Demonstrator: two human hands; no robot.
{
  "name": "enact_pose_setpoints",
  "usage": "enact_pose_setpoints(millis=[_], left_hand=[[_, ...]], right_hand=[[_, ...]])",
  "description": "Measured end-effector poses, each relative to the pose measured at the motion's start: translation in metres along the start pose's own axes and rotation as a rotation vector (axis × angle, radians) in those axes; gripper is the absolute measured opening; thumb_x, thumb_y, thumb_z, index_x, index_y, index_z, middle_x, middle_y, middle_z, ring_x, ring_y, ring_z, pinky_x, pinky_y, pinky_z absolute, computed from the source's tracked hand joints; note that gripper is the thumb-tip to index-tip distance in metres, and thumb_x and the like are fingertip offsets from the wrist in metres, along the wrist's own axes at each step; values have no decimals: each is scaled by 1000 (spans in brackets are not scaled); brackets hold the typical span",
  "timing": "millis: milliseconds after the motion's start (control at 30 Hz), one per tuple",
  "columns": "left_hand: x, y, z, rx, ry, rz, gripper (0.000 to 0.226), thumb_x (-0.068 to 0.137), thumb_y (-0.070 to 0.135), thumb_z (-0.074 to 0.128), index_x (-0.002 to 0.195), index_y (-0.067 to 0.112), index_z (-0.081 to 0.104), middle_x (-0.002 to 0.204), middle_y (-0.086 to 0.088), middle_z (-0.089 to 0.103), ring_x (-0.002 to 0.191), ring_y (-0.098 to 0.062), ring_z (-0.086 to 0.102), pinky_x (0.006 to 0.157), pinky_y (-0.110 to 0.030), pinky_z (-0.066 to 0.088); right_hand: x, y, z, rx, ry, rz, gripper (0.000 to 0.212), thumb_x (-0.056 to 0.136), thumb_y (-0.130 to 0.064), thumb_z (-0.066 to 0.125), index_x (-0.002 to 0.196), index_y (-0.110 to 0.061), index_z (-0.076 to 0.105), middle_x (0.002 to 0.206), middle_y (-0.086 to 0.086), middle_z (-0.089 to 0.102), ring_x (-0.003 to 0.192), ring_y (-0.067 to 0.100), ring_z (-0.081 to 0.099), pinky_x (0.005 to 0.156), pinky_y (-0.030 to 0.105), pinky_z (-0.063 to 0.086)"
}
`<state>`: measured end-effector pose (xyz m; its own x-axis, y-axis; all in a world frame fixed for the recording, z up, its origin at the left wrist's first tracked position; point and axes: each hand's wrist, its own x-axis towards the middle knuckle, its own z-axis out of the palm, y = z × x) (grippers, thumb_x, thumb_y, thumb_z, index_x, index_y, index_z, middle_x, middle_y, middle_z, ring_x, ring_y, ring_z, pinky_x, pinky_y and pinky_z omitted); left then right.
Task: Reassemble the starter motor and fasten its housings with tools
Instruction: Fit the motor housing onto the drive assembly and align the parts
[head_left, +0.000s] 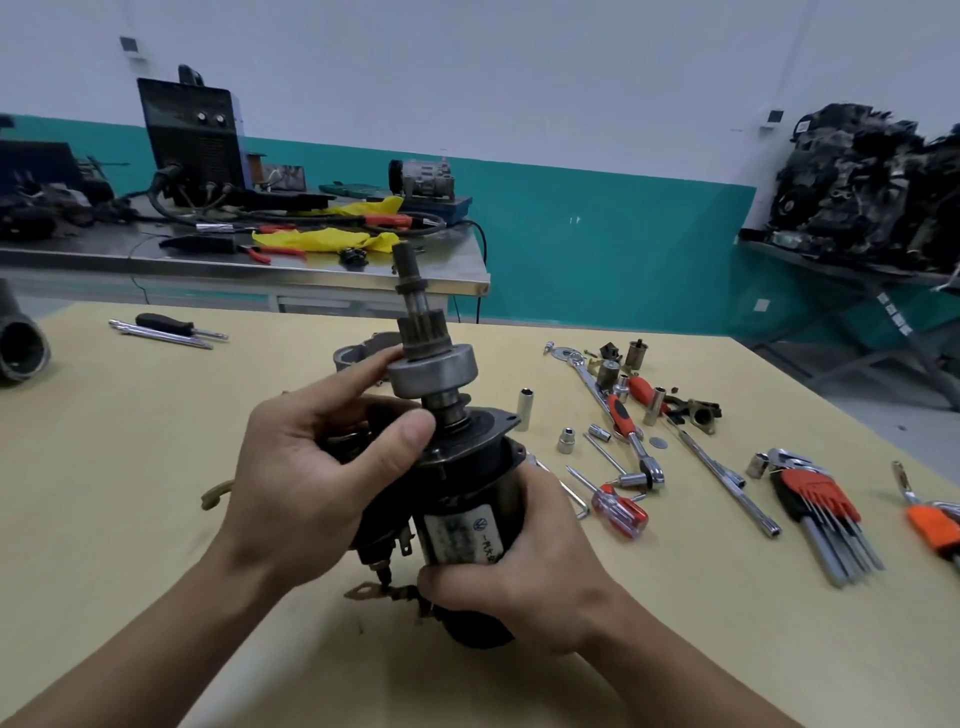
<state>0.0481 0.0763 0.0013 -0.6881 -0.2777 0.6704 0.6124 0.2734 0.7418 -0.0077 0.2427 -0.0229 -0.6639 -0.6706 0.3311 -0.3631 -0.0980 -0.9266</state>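
The starter motor (467, 525) stands upright over the counter's (156, 441) near middle, its left side hidden by the left hand (306, 467) and its base by the right hand (524, 561), both grips clamped round it, with scattered tools (631, 436) crowding the right and open surface on the left.

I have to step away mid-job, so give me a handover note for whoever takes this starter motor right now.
Left hand holds the starter motor near its top, forefinger on the drive gear. Right hand grips the lower body.
Done: the drive gear and its shaft stand bare out of the body.
Left: the grey front housing lies on the table behind the left hand, unfitted; fit and bolt it.
Ratchet, sockets and hex keys lie to the right.
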Motion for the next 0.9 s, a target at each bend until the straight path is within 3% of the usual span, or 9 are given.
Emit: enact_pose_setpoints(millis=[67,200,267,367,500,633,900], left_hand=[[1,-3,-2,0,0,-19,49,78,38,71,126,31,65,98,4,79,90,-13,76,74,-23,59],[2,-4,-5,-26,-7,-35,50,77,38,70,126,37,66,98,2,79,88,-13,75,75,-24,58],[2,-4,-6,-23,-18,-27,48,76,38,71,124,41,68,98,2,79,88,-14,75,76,-25,59],[2,-6,-8,-1,-42,-34,52,75,37,71,126,30,65,98,-1,79,89,-20,76,77,-31,60],[0,-8,-10,33,-42,-43,54,75,39,70,126,26,63,99,0,79,90,-21,76,78,-34,62],[-1,-6,-2,128,5,4,45,77,42,70,121,42,62,93,18,77,86,-2,74,74,-17,57],[-1,-6,1,131,21,-25,45,79,42,63,124,37,63,90,11,79,83,-9,75,71,-24,60]], right_hand=[[1,0,2,46,-20,8,47,65,7,78,99,-24,65,86,-1,73,74,16,71,61,35,59],[3,-1,4,120,-74,22,40,64,7,76,100,-7,64,82,0,68,72,14,65,62,26,52],[2,-3,3,150,-96,43,39,64,5,77,98,-9,65,82,-2,68,72,13,65,63,24,51],[0,-4,0,155,-138,71,40,63,3,77,98,-13,65,83,-4,69,75,13,66,65,25,53],[0,-2,2,119,-104,89,45,61,0,80,101,-11,64,89,5,71,82,20,69,69,38,58],[2,-1,3,63,6,64,42,62,5,79,91,-21,65,78,-6,70,69,10,67,60,24,54],[2,-1,0,69,-20,77,42,62,1,80,97,-14,64,81,-2,71,71,14,69,62,26,54]])
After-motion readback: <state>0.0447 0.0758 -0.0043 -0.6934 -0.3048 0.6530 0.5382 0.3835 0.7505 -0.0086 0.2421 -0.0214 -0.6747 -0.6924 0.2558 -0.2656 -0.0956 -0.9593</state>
